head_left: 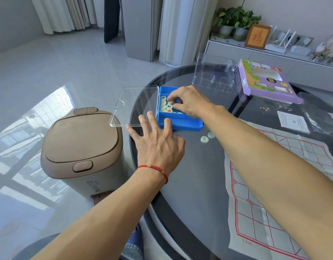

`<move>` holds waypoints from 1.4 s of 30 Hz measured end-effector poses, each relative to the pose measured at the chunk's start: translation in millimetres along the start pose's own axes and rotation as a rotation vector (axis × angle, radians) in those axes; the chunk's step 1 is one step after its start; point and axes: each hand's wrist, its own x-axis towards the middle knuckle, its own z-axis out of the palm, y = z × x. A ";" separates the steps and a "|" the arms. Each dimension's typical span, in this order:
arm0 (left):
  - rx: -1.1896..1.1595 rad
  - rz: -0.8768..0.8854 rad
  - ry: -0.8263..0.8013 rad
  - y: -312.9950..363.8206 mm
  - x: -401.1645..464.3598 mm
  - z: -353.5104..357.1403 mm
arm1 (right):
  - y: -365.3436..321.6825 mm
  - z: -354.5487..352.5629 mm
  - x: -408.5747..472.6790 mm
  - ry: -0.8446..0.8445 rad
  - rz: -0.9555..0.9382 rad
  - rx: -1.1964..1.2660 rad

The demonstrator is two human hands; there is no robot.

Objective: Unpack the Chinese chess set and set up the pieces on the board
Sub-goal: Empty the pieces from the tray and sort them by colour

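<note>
A blue plastic box [180, 123] stands open near the left edge of the round dark glass table [199, 175], its clear lid [135, 106] swung out over the edge. Pale round chess pieces [169, 109] with red and black characters lie inside. My right hand [188, 102] reaches into the box and its fingertips pinch a piece. My left hand [158, 141] lies flat with spread fingers against the box's front left corner. Two pale pieces [207, 137] lie on the glass in front of the box. The white paper board [274, 194] with red lines is spread at the right.
A brown lidded bin [81, 143] stands on the floor left of the table. A clear plastic insert [214, 72] and a purple carton [265, 81] lie at the table's far side. Small metal rings [265, 108], a leaflet [293, 121] and a plastic bag [321, 113] lie at the right.
</note>
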 end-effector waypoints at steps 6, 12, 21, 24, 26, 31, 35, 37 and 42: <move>-0.008 -0.003 -0.001 0.1 -0.1 0.3 | -4.6 -0.5 -2.8 0.035 0.008 -0.072; -0.002 -0.003 -0.019 -0.8 -0.2 -0.2 | 25.4 -32.9 -18.4 0.248 0.123 0.073; 0.000 0.001 -0.045 -0.1 -0.6 -2.4 | 88.7 -38.3 -39.8 0.192 0.475 0.059; 0.000 0.003 -0.050 -0.5 -0.3 -2.5 | 86.8 -32.6 -37.1 0.148 0.431 0.071; 0.002 0.002 -0.050 -0.7 -0.5 -3.1 | 83.3 -31.6 -35.0 0.104 0.387 0.048; 0.003 0.004 -0.056 -0.6 0.0 -3.4 | 85.0 -44.3 -36.6 -0.041 0.311 0.015; 0.000 0.003 -0.052 0.3 -0.6 -4.4 | 93.0 -47.6 -43.5 0.031 0.355 -0.026; -0.002 0.003 -0.049 0.1 -0.7 -4.9 | 95.6 -44.0 -46.8 0.073 0.385 -0.016; -0.003 0.002 -0.052 -0.2 -0.4 -3.6 | 90.8 -41.3 -49.8 0.075 0.398 0.004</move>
